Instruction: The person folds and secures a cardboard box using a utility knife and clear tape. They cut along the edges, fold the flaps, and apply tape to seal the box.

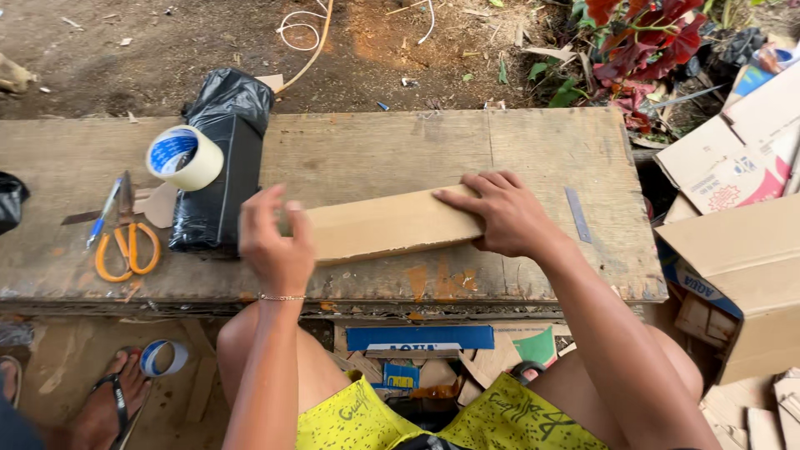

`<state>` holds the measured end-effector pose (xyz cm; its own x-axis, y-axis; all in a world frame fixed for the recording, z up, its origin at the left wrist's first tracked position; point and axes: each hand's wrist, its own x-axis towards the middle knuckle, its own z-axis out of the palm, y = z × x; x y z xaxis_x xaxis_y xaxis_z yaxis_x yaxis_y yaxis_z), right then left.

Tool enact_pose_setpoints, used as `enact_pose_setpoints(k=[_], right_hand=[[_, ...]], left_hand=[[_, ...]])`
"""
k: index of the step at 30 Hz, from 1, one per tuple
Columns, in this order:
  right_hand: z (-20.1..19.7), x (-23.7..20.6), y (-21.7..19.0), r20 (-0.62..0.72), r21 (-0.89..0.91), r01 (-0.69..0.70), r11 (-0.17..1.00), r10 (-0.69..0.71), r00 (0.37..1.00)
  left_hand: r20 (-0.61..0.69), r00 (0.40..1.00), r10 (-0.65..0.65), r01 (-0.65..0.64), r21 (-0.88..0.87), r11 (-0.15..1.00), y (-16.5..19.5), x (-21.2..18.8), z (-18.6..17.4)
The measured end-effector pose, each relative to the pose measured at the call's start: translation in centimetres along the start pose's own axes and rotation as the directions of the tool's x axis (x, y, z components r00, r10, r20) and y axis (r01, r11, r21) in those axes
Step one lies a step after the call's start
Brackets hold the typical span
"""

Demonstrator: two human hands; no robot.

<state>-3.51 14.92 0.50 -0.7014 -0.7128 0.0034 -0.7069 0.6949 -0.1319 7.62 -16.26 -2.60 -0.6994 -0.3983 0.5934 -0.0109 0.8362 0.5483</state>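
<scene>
We steady a folded cardboard strip on the wooden counter with both hands.

Nearest us, our left hand (275, 246) curls loosely over the left end of the long flat brown cardboard strip (387, 223), fingers half bent, while our right hand (500, 212) lies nearly flat, pressing the right end down. The strip rests mid-counter, its long axis running left to right, rising slightly rightward. We judge this a hold-and-crease step; the next move calls for firm, even pressure along its length. Further left lie the orange-handled scissors (127, 250) and a blue pen (103, 212). Beyond stands a black plastic-wrapped bundle (221, 167) with a clear tape roll (185, 157) leaning on it, on the weathered plank counter (542, 142).
</scene>
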Motion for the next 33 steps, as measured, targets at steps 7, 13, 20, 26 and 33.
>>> enact_pose_setpoints(k=[7,13,20,26,33], right_hand=[[0.4,0.1,0.7,-0.018,-0.044,0.06,0.997,-0.061,0.998],[0.2,-0.4,-0.8,-0.034,-0.059,0.064,0.996,-0.066,0.997],[-1.2,1.4,-2.6,-0.557,0.22,-0.017,0.975,0.14,0.819],[3.6,0.7,-6.4,-0.192,-0.162,0.163,0.973,-0.194,0.962],[6.5,0.6,-5.4,-0.23,-0.265,0.117,0.957,-0.18,0.956]], left_hand=[[0.746,0.596,0.296,-0.589,0.156,0.792,7.5,0.9,5.0],[0.764,0.585,0.272,-0.595,0.176,0.784,6.8,-0.3,4.9],[0.717,0.615,0.329,-0.627,0.191,0.755,6.6,-0.6,5.3],[0.803,0.537,0.258,-0.619,0.168,0.767,6.4,0.0,5.1],[0.678,0.654,0.337,-0.627,0.236,0.742,5.6,-1.4,6.0]])
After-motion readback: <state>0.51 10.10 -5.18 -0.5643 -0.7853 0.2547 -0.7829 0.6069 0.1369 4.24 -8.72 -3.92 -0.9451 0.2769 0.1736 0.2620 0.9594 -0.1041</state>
